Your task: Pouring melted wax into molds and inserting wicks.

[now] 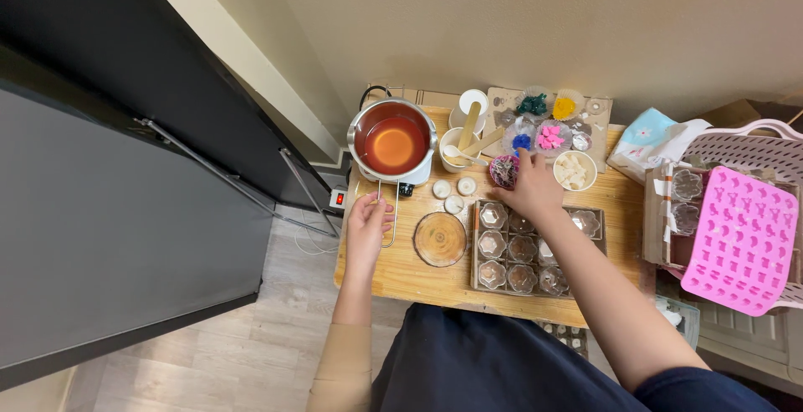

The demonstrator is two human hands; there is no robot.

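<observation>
My left hand rests on the small wooden table, its fingers around the wire handle of a metal pot full of orange-red liquid. My right hand reaches across a tray of clear glass cups with its fingertips at a small dish of dark pieces. Whether the fingers pinch anything is hidden. A round wooden coaster lies between my hands.
Small dishes of blue, pink, yellow and green pieces, a bowl of white chunks, cups with wooden sticks and three small white discs crowd the far side. A pink silicone mould lies on a basket at right. A dark cabinet stands left.
</observation>
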